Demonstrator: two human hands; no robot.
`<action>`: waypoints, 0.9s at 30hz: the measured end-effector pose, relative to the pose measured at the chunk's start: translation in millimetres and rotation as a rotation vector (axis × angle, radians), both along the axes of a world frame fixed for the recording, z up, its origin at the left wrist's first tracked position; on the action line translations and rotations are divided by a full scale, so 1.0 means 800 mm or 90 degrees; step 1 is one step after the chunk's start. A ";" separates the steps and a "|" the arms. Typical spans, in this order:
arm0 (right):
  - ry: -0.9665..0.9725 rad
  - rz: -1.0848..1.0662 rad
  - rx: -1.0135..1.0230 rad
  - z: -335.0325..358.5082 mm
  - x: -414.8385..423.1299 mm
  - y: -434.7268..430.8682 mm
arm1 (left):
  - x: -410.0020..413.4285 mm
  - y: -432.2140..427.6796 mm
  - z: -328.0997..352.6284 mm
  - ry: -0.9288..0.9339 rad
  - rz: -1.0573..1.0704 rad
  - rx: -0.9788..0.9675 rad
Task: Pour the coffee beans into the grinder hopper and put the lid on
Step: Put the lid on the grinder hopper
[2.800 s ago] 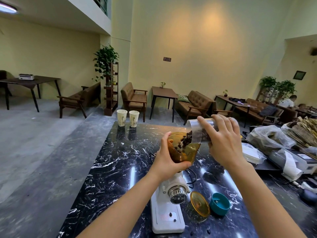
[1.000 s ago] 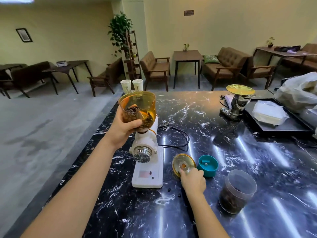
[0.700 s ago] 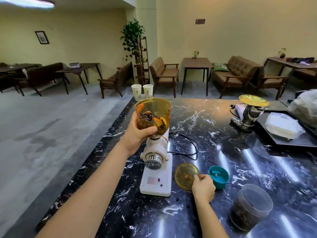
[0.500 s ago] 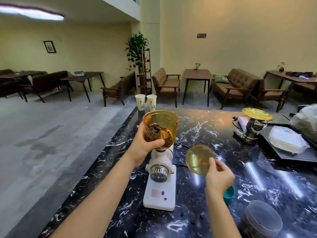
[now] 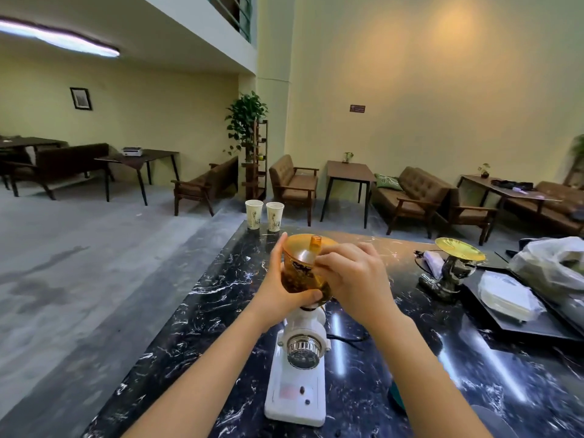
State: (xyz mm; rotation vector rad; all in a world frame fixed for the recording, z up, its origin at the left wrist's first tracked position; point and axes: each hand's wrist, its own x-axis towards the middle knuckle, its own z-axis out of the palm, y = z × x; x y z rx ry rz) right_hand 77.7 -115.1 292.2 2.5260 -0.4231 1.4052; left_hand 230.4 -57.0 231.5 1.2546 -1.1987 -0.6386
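Note:
A white coffee grinder (image 5: 297,380) stands on the black marble counter (image 5: 221,298). Its amber hopper (image 5: 298,279) holds dark coffee beans. My left hand (image 5: 279,289) wraps around the hopper's left side and base. The amber lid (image 5: 305,249), with a small knob on top, rests over the hopper's rim. My right hand (image 5: 354,282) grips the lid's right edge with its fingers. Part of the hopper is hidden behind my hands.
Two paper cups (image 5: 264,214) stand at the counter's far edge. A small scale with a gold pan (image 5: 455,263) sits to the right, beside a black tray (image 5: 518,314) with white packets and a plastic bag (image 5: 550,263). A teal cap's edge (image 5: 396,396) shows by my right forearm.
My right hand picked the lid up from the counter beside the grinder and carried it onto the hopper. My left hand stayed on the hopper. The bean cup was set down earlier.

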 end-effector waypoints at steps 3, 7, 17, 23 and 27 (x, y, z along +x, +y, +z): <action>0.107 -0.025 0.046 0.014 -0.002 0.002 | 0.004 0.000 0.002 -0.035 0.015 0.006; 0.218 -0.038 0.171 0.036 0.000 0.001 | 0.011 -0.003 0.004 -0.106 0.048 0.010; 0.311 -0.089 0.212 0.020 0.032 -0.006 | 0.020 -0.009 0.002 -0.172 0.039 0.002; 0.244 -0.009 0.403 0.038 0.016 0.000 | 0.014 -0.014 -0.029 -0.073 0.018 0.005; 0.153 -0.048 0.541 0.030 -0.061 -0.033 | 0.001 -0.007 -0.067 -0.054 0.033 0.024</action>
